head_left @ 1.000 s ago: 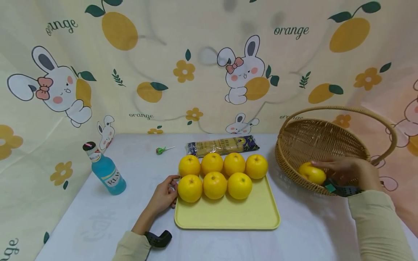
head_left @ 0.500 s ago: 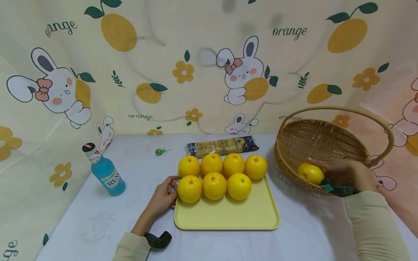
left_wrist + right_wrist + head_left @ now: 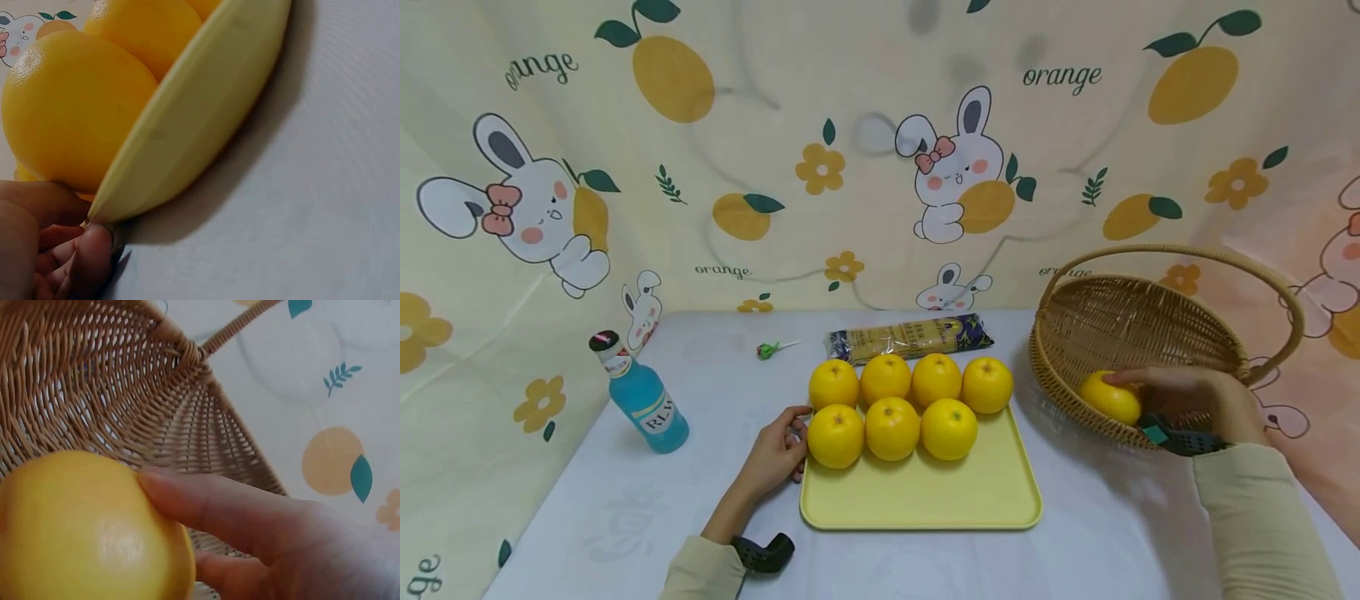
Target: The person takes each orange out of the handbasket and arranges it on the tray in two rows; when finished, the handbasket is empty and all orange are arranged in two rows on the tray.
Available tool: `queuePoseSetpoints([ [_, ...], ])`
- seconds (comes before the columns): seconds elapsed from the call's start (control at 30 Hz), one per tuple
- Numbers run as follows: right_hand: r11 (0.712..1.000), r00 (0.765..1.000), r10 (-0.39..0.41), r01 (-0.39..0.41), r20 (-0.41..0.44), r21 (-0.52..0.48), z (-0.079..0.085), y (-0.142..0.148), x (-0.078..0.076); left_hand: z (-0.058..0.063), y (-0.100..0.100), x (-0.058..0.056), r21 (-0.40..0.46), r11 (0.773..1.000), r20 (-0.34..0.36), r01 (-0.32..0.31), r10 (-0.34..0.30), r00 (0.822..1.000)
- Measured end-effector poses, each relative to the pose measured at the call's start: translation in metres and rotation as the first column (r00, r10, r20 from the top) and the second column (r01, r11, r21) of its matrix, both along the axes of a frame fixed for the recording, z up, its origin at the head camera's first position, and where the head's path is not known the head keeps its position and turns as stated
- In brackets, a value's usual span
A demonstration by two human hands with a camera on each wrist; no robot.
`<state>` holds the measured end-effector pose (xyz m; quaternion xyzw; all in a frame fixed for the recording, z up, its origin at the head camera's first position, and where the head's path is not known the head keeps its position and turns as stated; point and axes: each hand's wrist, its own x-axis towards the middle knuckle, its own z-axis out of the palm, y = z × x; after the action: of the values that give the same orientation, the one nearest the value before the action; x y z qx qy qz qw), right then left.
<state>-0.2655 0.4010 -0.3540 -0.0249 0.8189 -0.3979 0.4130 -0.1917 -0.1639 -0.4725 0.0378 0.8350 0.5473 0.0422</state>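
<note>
My left hand (image 3: 777, 446) pinches the left rim of a yellow tray (image 3: 917, 504) between thumb and fingers. The left wrist view shows the hand (image 3: 47, 250) at the tray's edge (image 3: 187, 119), close beside an orange (image 3: 75, 112). Two rows of several oranges (image 3: 892, 427) stand on the back part of the tray. To the right, my right hand (image 3: 1195, 396) reaches into a wicker basket (image 3: 1138, 321) and grips an orange (image 3: 1108, 400) there. The right wrist view has that orange (image 3: 94, 531) large at lower left, my fingers against its side; part of the grip is hidden.
A blue bottle (image 3: 651, 404) with a black cap stands at the left. Behind the tray lie a long clear packet of noodle-like sticks (image 3: 910, 336) and a small lollipop (image 3: 767, 350). The basket's handle (image 3: 1180, 248) arches above it. A printed cloth hangs behind the table.
My right hand's fingers have come down onto the orange in the basket, which has shifted slightly left. My left hand keeps its place at the tray.
</note>
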Motion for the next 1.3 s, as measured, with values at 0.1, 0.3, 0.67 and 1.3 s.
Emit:
queuePoseSetpoints([
  [0.1, 0.999, 0.997, -0.012, 0.009, -0.079, -0.031, 0.002, -0.002, 0.001, -0.001, 0.000, 0.000, 0.000, 1.000, 0.007, -0.002, 0.002, 1.000],
  [0.3, 0.996, 0.950, -0.045, 0.020, -0.309, -0.083, 0.005, -0.003, 0.001, 0.004, 0.002, 0.003, -0.007, 1.000, 0.006, -0.023, 0.023, 1.000],
  [0.67, 0.992, 0.679, -0.006, 0.095, -0.734, 0.080, 0.025, -0.032, 0.013, -0.001, 0.000, 0.001, -0.005, 1.000, 0.000, -0.004, 0.004, 1.000],
  [1.3, 0.965, 0.435, -0.226, -0.022, -0.872, -0.261, 0.032, -0.102, 0.047, 0.000, 0.000, 0.000, -0.001, 1.000, 0.006, -0.006, 0.006, 1.000],
])
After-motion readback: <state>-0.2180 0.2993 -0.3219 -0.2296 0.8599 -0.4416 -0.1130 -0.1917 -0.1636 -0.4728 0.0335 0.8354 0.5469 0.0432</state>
